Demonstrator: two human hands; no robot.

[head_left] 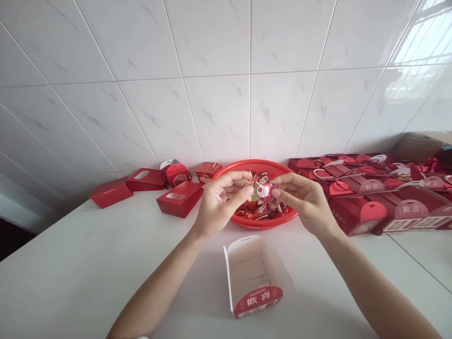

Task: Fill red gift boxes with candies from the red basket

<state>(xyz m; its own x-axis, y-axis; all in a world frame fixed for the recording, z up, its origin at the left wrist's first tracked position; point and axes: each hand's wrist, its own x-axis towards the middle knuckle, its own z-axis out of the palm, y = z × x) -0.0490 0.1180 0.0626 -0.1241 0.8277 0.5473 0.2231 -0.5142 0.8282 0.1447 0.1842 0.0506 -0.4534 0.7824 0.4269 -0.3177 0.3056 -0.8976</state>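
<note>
Between my two hands is a small wrapped candy with a gold and red wrapper (263, 191). My left hand (226, 200) pinches its left end, and my right hand (300, 197) pinches its right end. Both are over a red plastic basket (263, 226) holding many wrapped candies. Nearer to me on the white table stands an open box (252, 278), white inside, with a red front flap. Its inside shows no contents.
Several red boxes (180, 198) lie at the back left by the tiled wall. Rows of red handled boxes (363, 207) fill the right side. A brown cardboard box (416, 146) is behind them. The white table (88, 273) has its edge at the left.
</note>
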